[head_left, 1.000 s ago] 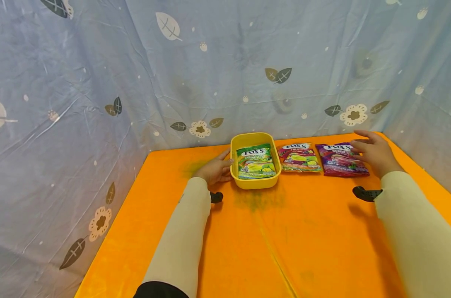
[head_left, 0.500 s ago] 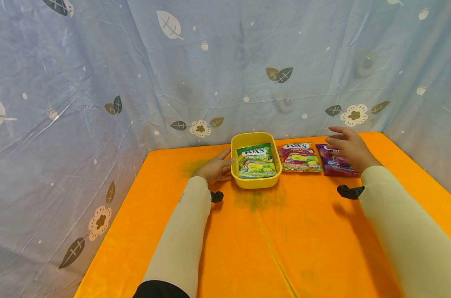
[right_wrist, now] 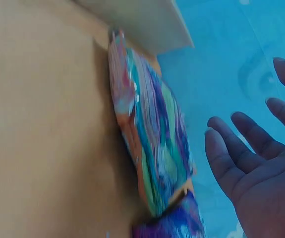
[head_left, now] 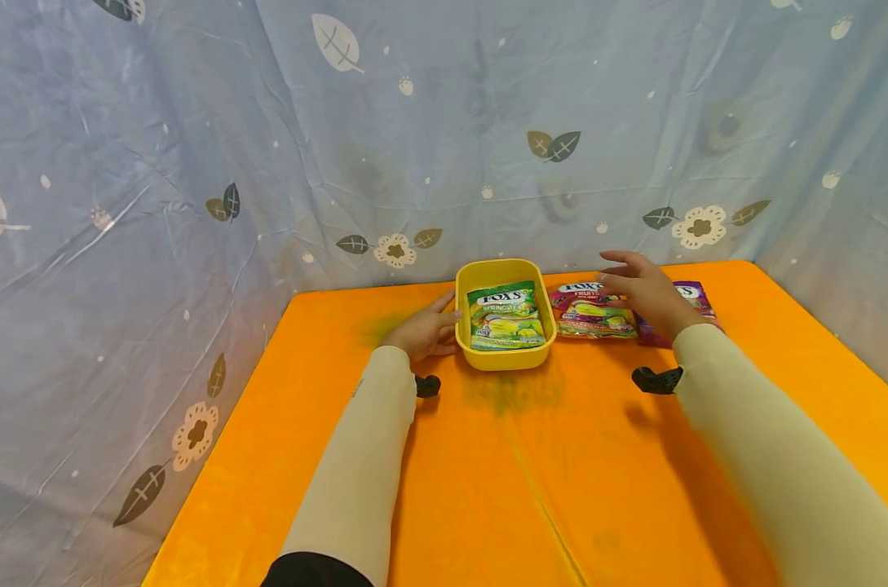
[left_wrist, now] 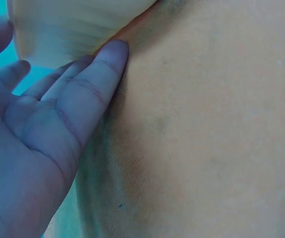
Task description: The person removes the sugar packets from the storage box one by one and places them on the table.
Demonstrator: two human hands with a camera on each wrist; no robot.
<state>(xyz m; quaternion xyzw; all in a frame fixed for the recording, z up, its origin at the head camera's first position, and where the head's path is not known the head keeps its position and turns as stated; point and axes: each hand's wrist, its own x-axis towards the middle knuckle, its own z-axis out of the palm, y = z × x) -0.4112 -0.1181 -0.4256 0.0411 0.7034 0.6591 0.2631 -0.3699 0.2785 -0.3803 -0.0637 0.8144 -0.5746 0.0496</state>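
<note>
A yellow tub (head_left: 507,361) stands near the back of the orange table, and a green bag of Fox's Spring Tea candy (head_left: 505,318) lies inside it. My left hand (head_left: 421,334) rests against the tub's left side; in the left wrist view its fairly straight fingers touch the tub wall (left_wrist: 73,29). Just right of the tub lies a red bag of Fox's Fruits candy (head_left: 594,326). My right hand (head_left: 649,293) hovers over that bag's right side with fingers spread, holding nothing. Behind it, a purple candy bag (head_left: 695,295) is partly hidden.
The orange tabletop (head_left: 532,456) has a crease running towards the front. A blue-grey curtain (head_left: 480,106) with leaves and flowers hangs close behind the tub and bags, and along both sides. Each wrist carries a black device (head_left: 656,380).
My right hand has moved left, from the purple bag's right end to above the red bag's right side. The left hand stays at the tub, and the bags lie where they were.
</note>
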